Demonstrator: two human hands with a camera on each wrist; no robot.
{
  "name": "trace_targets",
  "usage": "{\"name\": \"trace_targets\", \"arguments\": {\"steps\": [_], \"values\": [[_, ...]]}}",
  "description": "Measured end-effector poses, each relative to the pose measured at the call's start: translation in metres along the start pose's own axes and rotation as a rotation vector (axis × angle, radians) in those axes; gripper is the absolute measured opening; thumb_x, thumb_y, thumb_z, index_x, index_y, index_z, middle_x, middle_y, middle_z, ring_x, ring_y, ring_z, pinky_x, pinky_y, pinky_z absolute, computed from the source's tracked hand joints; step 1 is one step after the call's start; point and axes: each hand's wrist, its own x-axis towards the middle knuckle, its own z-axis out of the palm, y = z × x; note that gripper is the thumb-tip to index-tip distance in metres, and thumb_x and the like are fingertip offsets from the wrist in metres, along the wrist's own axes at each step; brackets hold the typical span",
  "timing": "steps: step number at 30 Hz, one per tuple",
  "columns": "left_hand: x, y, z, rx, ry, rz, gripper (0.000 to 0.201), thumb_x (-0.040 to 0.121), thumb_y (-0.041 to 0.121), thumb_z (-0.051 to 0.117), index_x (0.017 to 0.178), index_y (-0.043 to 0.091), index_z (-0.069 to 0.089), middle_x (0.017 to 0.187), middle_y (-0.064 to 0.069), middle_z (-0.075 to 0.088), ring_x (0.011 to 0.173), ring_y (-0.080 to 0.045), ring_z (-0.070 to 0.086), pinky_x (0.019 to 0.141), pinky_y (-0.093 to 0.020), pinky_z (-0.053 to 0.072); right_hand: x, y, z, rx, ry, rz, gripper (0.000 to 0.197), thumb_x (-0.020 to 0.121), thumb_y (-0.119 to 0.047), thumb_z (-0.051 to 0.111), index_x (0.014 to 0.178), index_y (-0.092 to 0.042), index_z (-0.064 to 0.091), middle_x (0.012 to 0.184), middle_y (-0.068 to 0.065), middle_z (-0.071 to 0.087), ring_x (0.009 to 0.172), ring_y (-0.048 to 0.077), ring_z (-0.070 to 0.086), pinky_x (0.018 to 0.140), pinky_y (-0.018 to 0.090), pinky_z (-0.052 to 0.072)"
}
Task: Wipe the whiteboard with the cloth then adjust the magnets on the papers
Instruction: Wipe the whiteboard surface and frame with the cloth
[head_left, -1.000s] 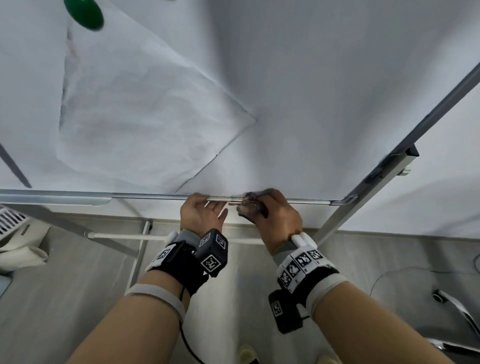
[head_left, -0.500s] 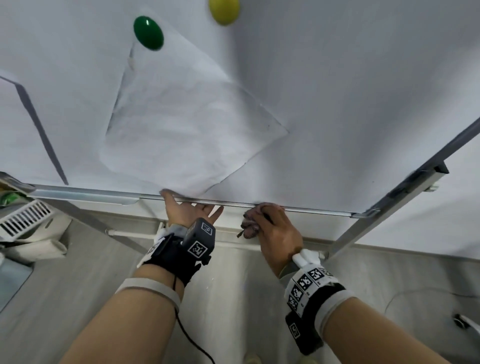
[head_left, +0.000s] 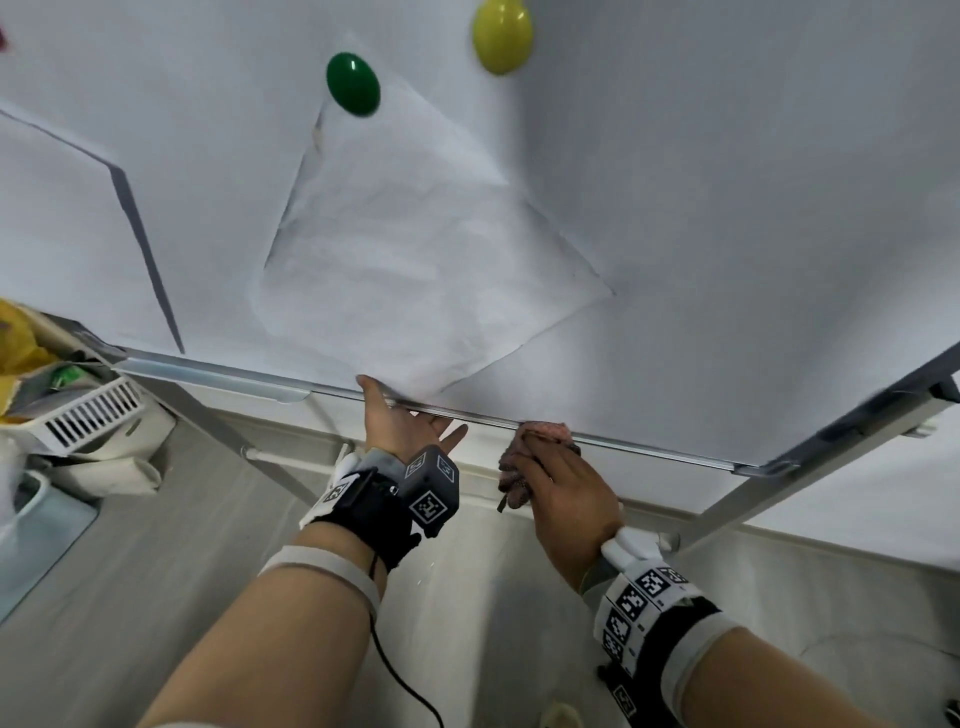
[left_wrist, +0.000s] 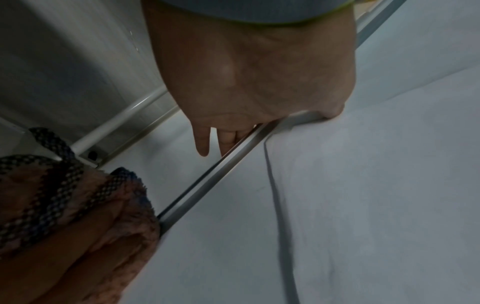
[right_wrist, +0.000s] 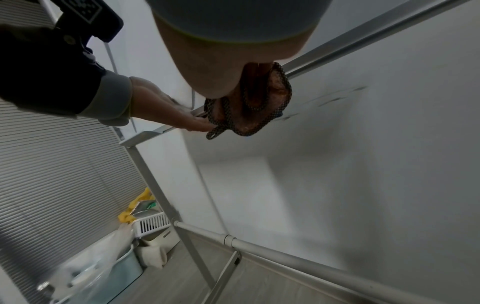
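The whiteboard fills the head view. A tilted paper hangs on it under a green magnet. A yellow magnet sits to the upper right, off that paper. My left hand is at the board's lower frame. Its thumb is hooked over the frame onto the paper's lower corner, and its fingers lie straight behind. Just to the right, my right hand grips a bunched brownish cloth against the frame. The cloth is dark-edged.
A second sheet covers the board's left part. On the floor at left stand a white slatted basket with yellow items and a pale bin. The board's stand leg and a crossbar run below.
The view has tilted up, bringing both magnets in. My left hand slid left along the frame to the paper's lower corner. My right hand kept the cloth at the frame.
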Motion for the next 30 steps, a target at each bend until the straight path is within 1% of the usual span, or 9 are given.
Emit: {"name": "trace_targets", "arguments": {"steps": [5,8,13,16,18,23,25,27,30], "values": [[-0.008,0.010,-0.022,-0.050,-0.042,-0.013,0.110,0.074,0.092,0.028,0.156,0.018,0.022,0.159,-0.017,0.032,0.144,-0.039,0.034,0.118,-0.055,0.026,0.021,-0.027,0.008,0.010,-0.033,-0.024,0.042,0.082,-0.009,0.046,0.113,-0.016,0.074,0.128,0.005,0.070,0.114,0.026,0.068,0.096,0.033,0.055],[-0.010,0.035,-0.044,-0.160,0.027,0.065,0.108,0.079,0.089,0.027,0.156,0.014,0.016,0.163,-0.013,0.023,0.149,-0.034,0.026,0.122,-0.052,0.019,0.028,-0.037,0.017,0.021,-0.060,-0.037,0.038,0.085,-0.010,0.049,0.116,-0.014,0.072,0.128,0.006,0.069,0.116,0.026,0.067,0.096,0.036,0.056],[-0.002,0.085,-0.091,-0.276,0.134,0.157,0.105,0.073,0.089,0.042,0.147,0.016,0.031,0.144,-0.014,0.050,0.125,-0.034,0.056,0.113,-0.052,0.038,0.052,-0.066,0.037,0.003,-0.071,-0.060,0.040,0.083,-0.009,0.045,0.112,-0.013,0.073,0.124,0.006,0.070,0.113,0.025,0.067,0.095,0.035,0.056],[0.000,0.113,-0.110,-0.296,0.121,0.150,0.095,0.076,0.087,0.040,0.147,0.023,0.033,0.146,-0.010,0.046,0.114,-0.036,0.060,0.114,-0.052,0.035,0.072,-0.095,0.055,0.014,-0.107,-0.079,0.040,0.082,-0.009,0.042,0.107,-0.012,0.073,0.122,0.006,0.070,0.113,0.025,0.066,0.093,0.035,0.057],[0.002,0.130,-0.121,-0.273,0.083,0.122,0.094,0.079,0.087,0.036,0.148,0.023,0.033,0.141,-0.009,0.047,0.113,-0.039,0.059,0.117,-0.053,0.030,0.088,-0.116,0.070,-0.002,-0.164,-0.078,0.039,0.081,-0.009,0.045,0.109,-0.012,0.072,0.127,0.006,0.068,0.118,0.025,0.065,0.096,0.035,0.055],[0.000,0.148,-0.133,-0.034,0.039,-0.027,0.095,0.078,0.090,0.025,0.137,0.017,0.041,0.138,-0.015,0.056,0.109,-0.038,0.066,0.115,-0.050,0.029,0.127,-0.159,0.088,-0.016,-0.197,-0.081,0.029,0.082,-0.010,0.055,0.106,-0.011,0.071,0.123,0.006,0.068,0.118,0.025,0.064,0.095,0.034,0.054],[-0.006,0.154,-0.132,0.168,0.100,-0.071,0.102,0.077,0.091,0.023,0.128,0.007,0.048,0.126,-0.020,0.064,0.099,-0.037,0.070,0.103,-0.050,0.042,0.136,-0.170,0.083,-0.044,-0.182,-0.076,0.023,0.084,-0.020,0.055,0.100,-0.012,0.070,0.119,0.005,0.067,0.119,0.025,0.061,0.090,0.035,0.054],[-0.016,0.162,-0.133,0.420,0.129,-0.095,0.111,0.075,0.092,0.023,0.115,-0.002,0.063,0.113,-0.021,0.072,0.089,-0.034,0.073,0.082,-0.041,0.052,0.140,-0.175,0.072,-0.109,-0.218,-0.056,0.031,0.082,-0.032,0.049,0.098,-0.014,0.070,0.115,0.005,0.067,0.114,0.027,0.062,0.086,0.036,0.055],[-0.050,0.179,-0.120,0.733,0.046,-0.090,0.097,0.080,0.087,0.033,0.094,0.001,0.075,0.096,-0.014,0.078,0.083,-0.030,0.073,0.074,-0.032,0.054,0.134,-0.179,0.052,-0.204,-0.288,0.028,0.037,0.083,-0.041,0.043,0.098,-0.016,0.065,0.108,0.004,0.065,0.097,0.031,0.064,0.074,0.037,0.054]]}}
